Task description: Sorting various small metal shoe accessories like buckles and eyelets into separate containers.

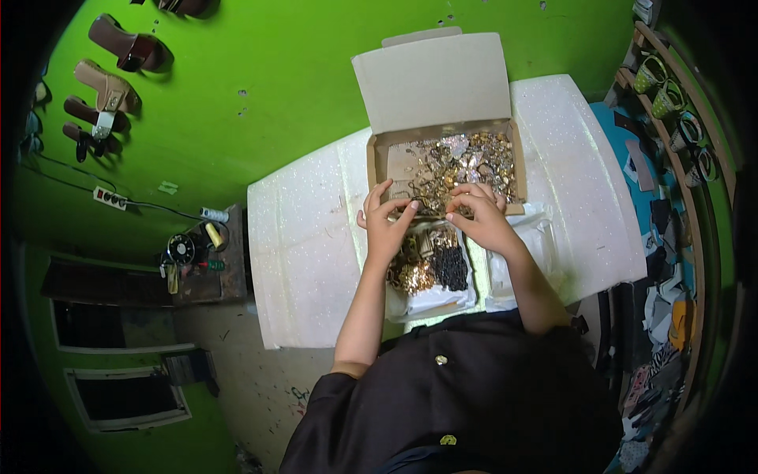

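Both hands are over the front edge of an open cardboard box (521, 170), with its lid raised at the back. Inside lies a loose heap of small gold, silver and dark shiny ornaments (462, 162). My left hand (385, 225) is at the box's front left, its thumb and a finger pinched together. Opposite it, my right hand (485, 221) also pinches thumb and finger at the front right. Whatever is between the fingertips is too small to make out. Just below the hands, gold pieces (416, 276) and a bundle of black beaded strips (451, 268) lie on white plastic.
The box stands on a white glittery table (308, 237) against a green wall. White plastic bags (537, 245) lie by my right forearm. Sandals (118, 39) hang on the wall at left, above a power strip (109, 198). Shelves with shoes (669, 99) and scraps line the right.
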### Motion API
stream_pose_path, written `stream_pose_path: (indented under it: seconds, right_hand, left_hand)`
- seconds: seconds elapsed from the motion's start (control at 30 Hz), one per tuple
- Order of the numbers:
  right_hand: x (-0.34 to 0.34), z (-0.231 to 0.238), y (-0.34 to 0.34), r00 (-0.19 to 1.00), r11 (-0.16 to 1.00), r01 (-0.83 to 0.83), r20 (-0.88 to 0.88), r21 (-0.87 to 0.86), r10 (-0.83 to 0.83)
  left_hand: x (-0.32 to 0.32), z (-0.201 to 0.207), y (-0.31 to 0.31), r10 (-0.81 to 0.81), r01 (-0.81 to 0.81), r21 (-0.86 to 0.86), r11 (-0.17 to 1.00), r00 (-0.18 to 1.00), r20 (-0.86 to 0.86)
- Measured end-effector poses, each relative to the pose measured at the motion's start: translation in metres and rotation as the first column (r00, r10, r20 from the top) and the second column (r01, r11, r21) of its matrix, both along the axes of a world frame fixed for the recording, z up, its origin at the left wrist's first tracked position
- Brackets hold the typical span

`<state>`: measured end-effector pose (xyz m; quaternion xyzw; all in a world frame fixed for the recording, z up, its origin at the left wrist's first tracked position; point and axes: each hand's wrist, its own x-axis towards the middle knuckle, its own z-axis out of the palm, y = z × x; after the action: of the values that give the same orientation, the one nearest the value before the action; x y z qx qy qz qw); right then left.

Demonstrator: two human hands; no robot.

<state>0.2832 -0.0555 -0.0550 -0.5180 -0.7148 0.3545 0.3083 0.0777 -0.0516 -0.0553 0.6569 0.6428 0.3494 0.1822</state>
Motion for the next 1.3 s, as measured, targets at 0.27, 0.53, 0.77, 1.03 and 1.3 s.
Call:
stream_pose_path:
  seconds: [0.27, 0.53, 0.77, 1.03, 1.3]
  right_hand:
    - [0.004, -0.035, -0.054, 0.999, 0.999, 0.030, -0.015, -0.035, -0.031]
    - [0.005, -0.052, -0.076, 0.956, 0.961, 0.268, -0.101, -0.075, -0.274]
    - [-0.003, -0.058, -0.084, 0.971, 0.966, 0.227, -0.044, -0.124, -0.234]
    - [-0.007, -0.060, -0.079, 0.945, 0.948, 0.316, -0.082, -0.039, -0.318]
    - [-0.022, -0.029, -0.017, 0.967, 0.963, 0.249, -0.086, 0.101, -0.240]
  left_hand:
    - [0.009, -0.012, -0.061, -0.190, 0.191, -0.104, 0.976, 0.982, 0.025]
    - [0.025, -0.037, -0.084, -0.216, 0.225, -0.251, 0.941, 0.974, 0.066]
    - [0.019, -0.067, -0.090, -0.210, 0.201, -0.205, 0.958, 0.977, -0.027]
    - [0.010, -0.052, -0.083, -0.125, 0.109, -0.158, 0.981, 0.988, -0.093]
    - [-0.010, -0.050, -0.029, 0.044, -0.069, -0.075, 0.995, 0.954, -0.296]
